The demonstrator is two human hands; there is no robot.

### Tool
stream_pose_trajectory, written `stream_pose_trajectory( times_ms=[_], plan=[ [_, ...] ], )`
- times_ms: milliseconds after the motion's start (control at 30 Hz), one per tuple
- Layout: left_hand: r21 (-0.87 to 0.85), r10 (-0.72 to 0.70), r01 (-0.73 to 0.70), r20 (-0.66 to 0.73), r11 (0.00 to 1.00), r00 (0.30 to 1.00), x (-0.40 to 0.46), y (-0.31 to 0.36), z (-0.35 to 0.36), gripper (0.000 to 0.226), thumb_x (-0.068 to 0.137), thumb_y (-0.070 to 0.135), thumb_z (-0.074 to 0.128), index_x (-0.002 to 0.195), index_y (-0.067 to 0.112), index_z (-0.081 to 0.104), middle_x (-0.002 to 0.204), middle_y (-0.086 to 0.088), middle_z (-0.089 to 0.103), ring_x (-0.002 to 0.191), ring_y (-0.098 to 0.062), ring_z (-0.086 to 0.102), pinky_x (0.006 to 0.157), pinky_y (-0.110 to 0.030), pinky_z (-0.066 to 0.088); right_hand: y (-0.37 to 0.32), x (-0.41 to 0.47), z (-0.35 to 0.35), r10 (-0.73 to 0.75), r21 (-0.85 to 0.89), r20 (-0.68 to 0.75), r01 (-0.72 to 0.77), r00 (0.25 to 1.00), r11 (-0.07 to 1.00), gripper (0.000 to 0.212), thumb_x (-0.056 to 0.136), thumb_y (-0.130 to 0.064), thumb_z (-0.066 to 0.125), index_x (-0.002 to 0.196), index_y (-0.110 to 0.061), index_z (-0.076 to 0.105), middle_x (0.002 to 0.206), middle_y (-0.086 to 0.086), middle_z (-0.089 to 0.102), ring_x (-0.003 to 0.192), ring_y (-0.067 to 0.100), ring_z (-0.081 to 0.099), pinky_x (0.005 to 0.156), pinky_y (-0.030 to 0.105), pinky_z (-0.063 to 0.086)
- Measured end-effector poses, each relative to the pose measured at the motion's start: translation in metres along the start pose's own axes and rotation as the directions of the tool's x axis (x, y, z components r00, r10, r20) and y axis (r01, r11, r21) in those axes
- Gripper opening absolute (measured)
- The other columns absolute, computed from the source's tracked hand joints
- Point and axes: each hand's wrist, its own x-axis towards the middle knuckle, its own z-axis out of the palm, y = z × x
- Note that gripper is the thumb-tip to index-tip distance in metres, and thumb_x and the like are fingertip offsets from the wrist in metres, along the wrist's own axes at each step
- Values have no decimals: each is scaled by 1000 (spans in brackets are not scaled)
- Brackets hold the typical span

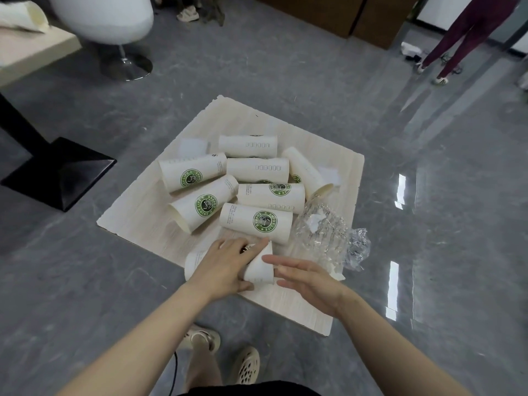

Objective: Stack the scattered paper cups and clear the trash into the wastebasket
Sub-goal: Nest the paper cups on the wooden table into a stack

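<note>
Down at the near edge of the pale worktop (337, 172), the left hand (221, 267) clasps a paper cup (260, 267) lying on its side. Just right of it, the right hand (307, 282) hovers with fingers spread, gripping nothing. Beyond both hands lie seven more cups (258, 221), tipped over; crumpled clear plastic (331, 235) sits beyond the right hand.

Nearest cup (258, 268) half hidden (under left hand (221, 267))

Bare forearms, no sleeves; below left hand (225, 264), beige perforated clogs (245, 365); dark shorts (251, 389) at bottom edge.
</note>
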Motion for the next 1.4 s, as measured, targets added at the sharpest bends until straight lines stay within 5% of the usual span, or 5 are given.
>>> stream_pose_trajectory(
  times_ms=[133,333,1000,1300,1400],
  plan=[
    [-37,-73,74,23,997,997,-2,-6,-6,99,76,54,66,147,46,-3,113,3,40,111,-17,44,98,-32,28,-6,9,-2,-25,34,2,25,1000,999,40,88,-27,61,127,-19,62,130,-1,62,126,14,53,106,36,39],
    [-56,-130,130,4,990,992,-2,-19,-14,95,77,57,63,147,49,-1,110,5,36,108,-14,41,90,-30,32,-2,24,-16,-110,-165,-424,43,899,985,19,94,-19,57,107,-27,70,121,-4,61,110,9,57,90,31,50],
    [-63,-205,202,-48,977,978,-17,-46,-34,93,77,55,64,148,47,4,120,3,38,111,-15,43,87,-27,34,-12,43,-15,-71,53,-324,93,943,994,31,94,-16,56,123,-23,64,127,-18,57,128,5,39,110,30,19],
    [-106,-261,253,-65,962,963,-28,-59,-35,94,62,73,41,146,50,4,128,6,38,116,-12,43,87,-28,33,-19,15,-39,-219,84,-325,259,920,962,33,91,-17,55,122,-19,65,126,-12,64,126,3,48,108,30,28],
    [-114,-280,270,-82,956,956,-30,-58,-34,94,71,62,59,148,48,8,128,5,40,117,-14,43,87,-30,35,-28,5,-51,-243,102,-308,286,920,953,52,74,-39,73,121,-18,66,129,-6,63,127,10,50,109,34,29]
  ],
)
